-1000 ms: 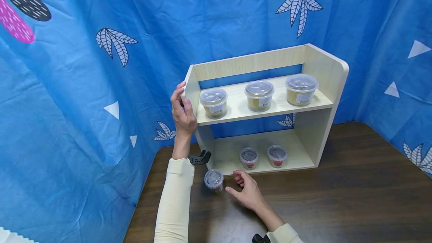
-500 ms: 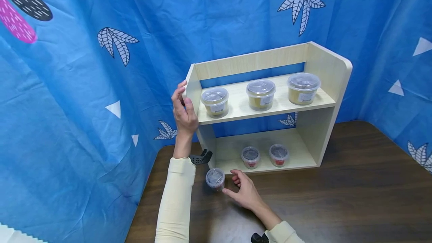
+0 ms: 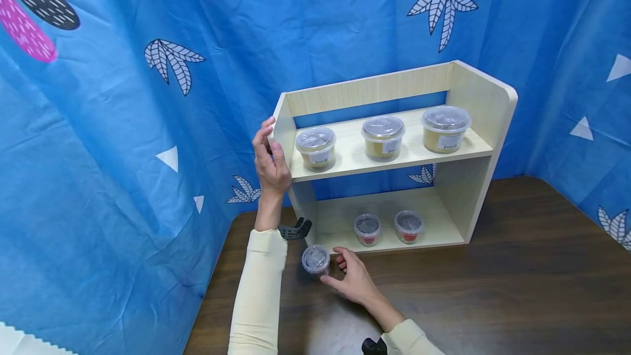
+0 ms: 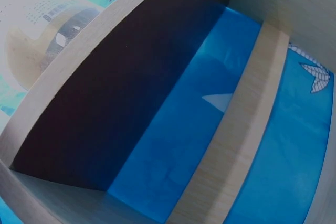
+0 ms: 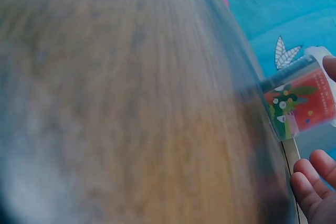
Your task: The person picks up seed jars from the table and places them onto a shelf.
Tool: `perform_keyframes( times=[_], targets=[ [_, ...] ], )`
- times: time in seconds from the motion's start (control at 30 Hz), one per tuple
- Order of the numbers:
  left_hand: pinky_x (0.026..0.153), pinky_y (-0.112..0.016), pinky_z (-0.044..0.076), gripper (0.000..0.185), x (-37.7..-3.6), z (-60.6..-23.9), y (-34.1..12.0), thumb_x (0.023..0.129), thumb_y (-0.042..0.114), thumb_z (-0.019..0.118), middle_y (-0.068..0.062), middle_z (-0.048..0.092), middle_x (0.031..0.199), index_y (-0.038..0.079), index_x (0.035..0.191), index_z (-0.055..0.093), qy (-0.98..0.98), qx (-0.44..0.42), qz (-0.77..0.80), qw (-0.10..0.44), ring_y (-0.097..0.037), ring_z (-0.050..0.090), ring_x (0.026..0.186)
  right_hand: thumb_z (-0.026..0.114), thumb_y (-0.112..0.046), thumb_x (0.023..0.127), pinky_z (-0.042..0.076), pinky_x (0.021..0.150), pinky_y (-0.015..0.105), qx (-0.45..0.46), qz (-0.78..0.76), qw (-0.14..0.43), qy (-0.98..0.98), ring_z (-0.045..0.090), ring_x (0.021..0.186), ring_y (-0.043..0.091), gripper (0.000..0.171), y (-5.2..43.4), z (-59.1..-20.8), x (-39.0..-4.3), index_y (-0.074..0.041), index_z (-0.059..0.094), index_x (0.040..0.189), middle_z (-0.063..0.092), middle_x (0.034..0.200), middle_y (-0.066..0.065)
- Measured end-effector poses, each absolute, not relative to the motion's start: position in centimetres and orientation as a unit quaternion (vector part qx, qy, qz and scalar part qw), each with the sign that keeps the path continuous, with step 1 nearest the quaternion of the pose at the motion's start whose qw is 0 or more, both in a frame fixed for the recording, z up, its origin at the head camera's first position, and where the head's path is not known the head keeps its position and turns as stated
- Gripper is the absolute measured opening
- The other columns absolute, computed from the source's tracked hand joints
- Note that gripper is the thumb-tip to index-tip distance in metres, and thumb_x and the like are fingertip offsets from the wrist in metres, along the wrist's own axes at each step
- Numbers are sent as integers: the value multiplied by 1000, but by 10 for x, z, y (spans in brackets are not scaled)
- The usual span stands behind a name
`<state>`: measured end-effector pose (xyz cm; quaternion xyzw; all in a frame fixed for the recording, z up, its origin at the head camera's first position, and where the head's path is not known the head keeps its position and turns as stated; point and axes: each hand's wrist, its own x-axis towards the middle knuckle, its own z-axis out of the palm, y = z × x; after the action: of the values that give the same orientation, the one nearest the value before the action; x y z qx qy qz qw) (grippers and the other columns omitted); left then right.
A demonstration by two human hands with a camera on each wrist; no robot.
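My left hand holds the left side panel of a two-tier pale wooden shelf, fingers and thumb at its front edge. On the brown table, before the shelf's lower left corner, stands a small clear lidded cup. My right hand is beside this cup, thumb at its near side and fingers spread apart from it. The right wrist view shows the cup's red label, the thumb by its lid and the other fingers off it. My left hand is out of sight in the left wrist view.
Two similar small cups stand on the lower tier. Three larger lidded tubs with yellow labels line the upper tier. A blue patterned curtain hangs behind and at both sides. The dark table extends rightward.
My right hand has moved slightly left, bringing its thumb up to the small cup. My left hand stays on the shelf's side panel. The head view has shifted a little.
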<state>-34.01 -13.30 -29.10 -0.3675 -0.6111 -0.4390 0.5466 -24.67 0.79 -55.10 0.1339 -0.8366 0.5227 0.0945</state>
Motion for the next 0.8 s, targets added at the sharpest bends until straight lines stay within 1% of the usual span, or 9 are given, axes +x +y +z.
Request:
perform_keyframes(
  times=[0.2, 0.33, 0.43, 0.5, 0.57, 0.63, 0.7, 0.8],
  targets=[
    [83, -58, 52, 33, -340, -292, -133, 87, -16, 37, -38, 46, 127, -9, 119, 36, -611, -367, -441, 545, -54, 56, 104, 85, -36, 75, 51, 81, 34, 138, 513, 89, -843, 56, 91, 18, 71, 5, -552, -247, -4, 54, 130, 58, 102, 5],
    [81, -62, 51, 34, -341, -291, -133, 85, -18, 36, -39, 46, 127, -11, 119, 36, -607, -372, -441, 546, -54, 56, 103, 85, -35, 75, 51, 81, 34, 143, 514, 87, -842, 57, 91, 18, 71, 3, -553, -248, -3, 54, 130, 58, 102, 5],
    [81, -63, 51, 39, -355, -299, -138, 82, -20, 37, -38, 47, 129, -11, 120, 36, -605, -375, -440, 547, -52, 57, 105, 85, -35, 75, 51, 80, 34, 146, 514, 87, -841, 57, 90, 18, 71, 2, -553, -249, -2, 54, 130, 58, 102, 6],
    [83, -60, 52, 39, -364, -305, -142, 85, -16, 38, -34, 48, 132, -8, 123, 37, -608, -372, -443, 544, -49, 58, 107, 85, -34, 75, 51, 80, 34, 150, 514, 90, -840, 57, 90, 19, 71, 1, -553, -249, -1, 54, 129, 58, 101, 7],
    [85, -56, 53, 35, -373, -311, -145, 90, -8, 39, -30, 48, 135, -4, 125, 38, -611, -368, -445, 541, -46, 59, 110, 85, -34, 75, 51, 79, 34, 154, 514, 92, -839, 57, 90, 20, 71, -1, -554, -250, -1, 54, 129, 58, 101, 7],
    [87, -53, 53, 31, -373, -312, -146, 96, 2, 39, -25, 49, 137, 1, 127, 39, -614, -365, -446, 539, -42, 59, 113, 85, -34, 75, 51, 79, 34, 158, 515, 94, -837, 57, 90, 20, 70, -2, -554, -250, -2, 54, 129, 58, 100, 6],
    [87, -51, 53, 30, -373, -312, -146, 100, 11, 38, -23, 49, 138, 3, 128, 39, -619, -361, -445, 538, -40, 60, 113, 86, -34, 75, 50, 80, 33, 159, 516, 92, -836, 57, 90, 19, 70, -3, -554, -251, -2, 54, 129, 58, 100, 5],
    [87, -50, 54, 30, -373, -313, -146, 102, 17, 38, -21, 49, 140, 4, 129, 39, -622, -359, -443, 537, -40, 60, 112, 86, -34, 74, 50, 80, 33, 160, 516, 97, -836, 57, 90, 19, 69, -4, -554, -252, -2, 55, 128, 58, 99, 4]
  ],
)
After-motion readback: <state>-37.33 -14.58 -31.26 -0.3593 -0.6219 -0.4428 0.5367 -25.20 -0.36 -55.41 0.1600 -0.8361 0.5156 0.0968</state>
